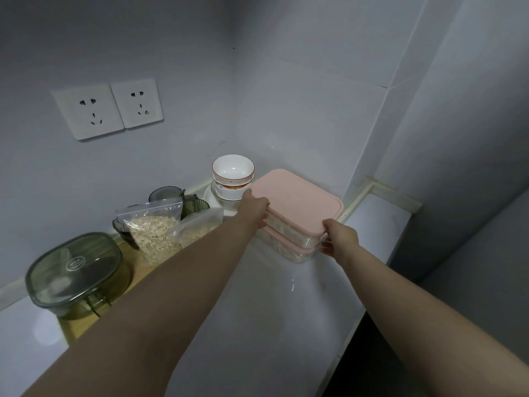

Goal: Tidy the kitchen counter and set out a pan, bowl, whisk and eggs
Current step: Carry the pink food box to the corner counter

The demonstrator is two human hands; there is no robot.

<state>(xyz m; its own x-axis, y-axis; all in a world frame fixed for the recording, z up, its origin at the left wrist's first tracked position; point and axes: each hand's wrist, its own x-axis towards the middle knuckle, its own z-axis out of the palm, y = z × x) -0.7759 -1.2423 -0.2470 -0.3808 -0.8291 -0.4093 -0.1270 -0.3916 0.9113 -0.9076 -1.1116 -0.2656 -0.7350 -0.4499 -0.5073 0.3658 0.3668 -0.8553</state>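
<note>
Two stacked clear boxes with pink lids (297, 199) stand in the far corner of the white counter (286, 296). My left hand (254, 209) grips the stack's left end and my right hand (340, 237) grips its near right corner. Just behind the left hand is a stack of white bowls (233, 173) with red rims, resting on a white plate. No pan, whisk or eggs are in view.
Left of the boxes lie two zip bags of oats (156, 233), with dark glass cups (166, 193) behind them. A green lidded container (76, 273) sits on a wooden board at the left. Two wall sockets (107, 108) are above. The counter ends at the right, beside a grey wall.
</note>
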